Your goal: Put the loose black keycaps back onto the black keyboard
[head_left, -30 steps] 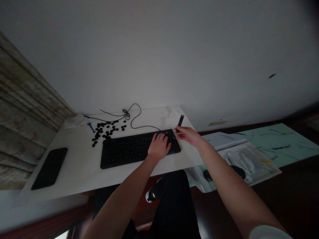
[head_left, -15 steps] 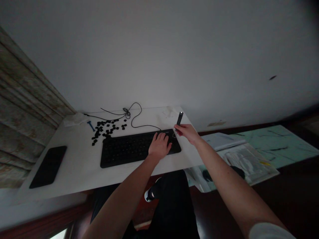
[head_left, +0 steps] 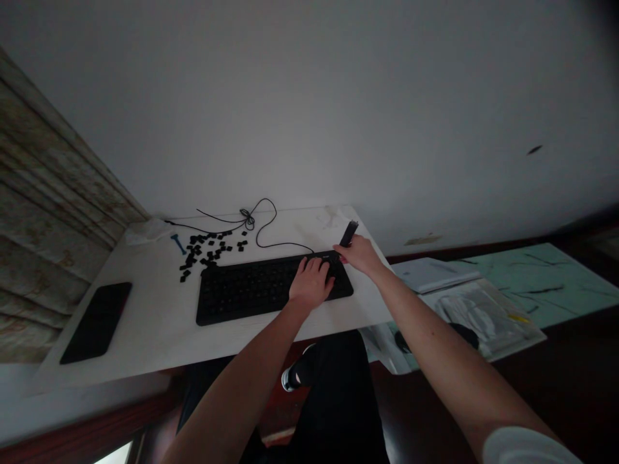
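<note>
My left hand (head_left: pixel 311 283) rests with spread fingers on the right part of a black keyboard (head_left: pixel 251 293) and holds nothing. My right hand (head_left: pixel 362 254) is just past the keyboard's far right corner, gripping a slim black handle (head_left: pixel 349 233), probably a wire keycap puller. Any wire end is hidden by my fingers. Left of the keyboard lies a scattered heap of loose black keycaps (head_left: pixel 206 251), with a small blue tool (head_left: pixel 178 243) beside it. A black cable (head_left: pixel 275 243) loops from the keyboard's far edge.
A black smartphone (head_left: pixel 95 322) lies on the white desk (head_left: pixel 155 328) at the left, by a weathered wall. A tissue (head_left: pixel 144 232) sits in the far corner. Papers and plastic sleeves (head_left: pixel 483 316) lie on a lower green surface to the right.
The black handle has tilted further right in my right hand, and the thin wire seen a second ago no longer shows. My left hand has stayed on the keyboard.
</note>
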The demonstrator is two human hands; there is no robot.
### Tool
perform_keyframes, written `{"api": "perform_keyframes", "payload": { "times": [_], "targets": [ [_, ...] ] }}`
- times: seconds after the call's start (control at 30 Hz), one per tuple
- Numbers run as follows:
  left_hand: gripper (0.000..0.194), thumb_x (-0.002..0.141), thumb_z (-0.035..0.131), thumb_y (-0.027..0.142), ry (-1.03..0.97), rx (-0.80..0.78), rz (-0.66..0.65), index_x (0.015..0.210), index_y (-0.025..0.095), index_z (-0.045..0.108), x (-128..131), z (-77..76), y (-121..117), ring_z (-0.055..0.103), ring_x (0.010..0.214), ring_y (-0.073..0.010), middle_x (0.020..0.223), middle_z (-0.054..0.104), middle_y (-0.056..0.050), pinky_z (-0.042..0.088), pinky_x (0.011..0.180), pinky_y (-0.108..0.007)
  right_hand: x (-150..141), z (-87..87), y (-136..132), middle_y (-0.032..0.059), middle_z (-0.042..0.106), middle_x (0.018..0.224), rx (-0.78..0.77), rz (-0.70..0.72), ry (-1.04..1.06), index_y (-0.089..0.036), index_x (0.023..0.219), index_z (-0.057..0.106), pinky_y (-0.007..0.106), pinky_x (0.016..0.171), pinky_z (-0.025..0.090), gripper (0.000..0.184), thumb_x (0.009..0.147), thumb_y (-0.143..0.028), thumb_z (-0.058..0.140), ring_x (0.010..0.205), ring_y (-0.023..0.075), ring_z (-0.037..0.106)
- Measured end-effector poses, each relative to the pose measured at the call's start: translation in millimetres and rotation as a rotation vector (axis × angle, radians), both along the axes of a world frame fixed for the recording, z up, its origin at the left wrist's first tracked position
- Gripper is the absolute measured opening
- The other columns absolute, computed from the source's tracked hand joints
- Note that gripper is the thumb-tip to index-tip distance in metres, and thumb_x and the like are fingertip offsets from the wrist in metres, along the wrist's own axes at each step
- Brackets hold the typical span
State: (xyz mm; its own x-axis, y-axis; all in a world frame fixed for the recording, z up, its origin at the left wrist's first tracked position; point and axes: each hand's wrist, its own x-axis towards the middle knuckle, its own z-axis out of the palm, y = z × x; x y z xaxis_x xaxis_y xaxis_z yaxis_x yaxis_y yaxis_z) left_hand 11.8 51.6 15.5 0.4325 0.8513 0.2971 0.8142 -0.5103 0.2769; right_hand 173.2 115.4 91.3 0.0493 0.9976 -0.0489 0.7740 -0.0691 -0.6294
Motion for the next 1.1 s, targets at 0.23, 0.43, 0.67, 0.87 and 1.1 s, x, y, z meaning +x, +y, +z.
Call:
{"api": "perform_keyframes", "payload": {
  "times": [0.23,0.43,0.67,0.87,1.1],
  "targets": [
    [0.036,0.099,0.045,0.037,0.017,-0.001,-0.032,0.13,0.024,0.056,-0.7,1.2,-0.2,0.049,0.129,-0.0273,0.133,0.056,-0.011,0.03,0.117,-0.052,-1.2,-4.2,4.4,0.0043,0.07,0.061,-0.059,0.081,-0.047,-0.018,0.072,0.062,0.025,0.055,0.05,0.014,0.082,-0.026,0.067,0.055,0.0183,0.069],
    [0.04,0.1,0.042,0.037,0.047,0.023,-0.051,0.136,0.025,0.054,0.8,0.1,-0.9,0.045,0.134,-0.029,0.141,0.055,-0.011,0.027,0.118,-0.057,2.7,-7.9,5.7,0.0071,0.073,0.07,-0.087,0.136,0.044,-0.017,0.076,0.063,0.026,0.056,0.052,0.012,0.083,-0.026,0.068,0.06,0.0205,0.071],
    [0.043,0.1,0.04,0.037,0.059,0.026,-0.052,0.141,0.027,0.051,3.5,-4.6,-1.9,0.042,0.139,-0.0301,0.147,0.051,-0.01,0.025,0.117,-0.06,21.8,-20.7,-3.3,0.0044,0.072,0.069,-0.069,0.233,0.239,-0.019,0.074,0.064,0.031,0.069,0.059,0.019,0.082,-0.034,0.071,0.073,0.0222,0.073],
    [0.042,0.095,0.049,0.032,0.106,0.006,-0.089,0.135,0.019,0.055,9.0,3.8,4.2,0.049,0.129,-0.0351,0.14,0.055,-0.018,0.031,0.111,-0.062,13.8,-23.6,-8.2,0.0048,0.073,0.072,-0.073,0.196,0.335,-0.018,0.075,0.066,0.032,0.071,0.059,0.023,0.078,-0.04,0.074,0.078,0.0228,0.072],
    [0.027,0.096,0.05,0.025,0.077,-0.019,0.014,0.12,0.02,0.06,17.8,17.3,20.6,0.059,0.111,-0.0298,0.121,0.063,-0.013,0.037,0.107,-0.058,11.4,-16.4,-1.7,0.0073,0.074,0.073,-0.043,0.034,0.247,-0.016,0.082,0.07,0.03,0.064,0.059,0.018,0.081,-0.034,0.071,0.071,0.0229,0.073]
  ]
}}
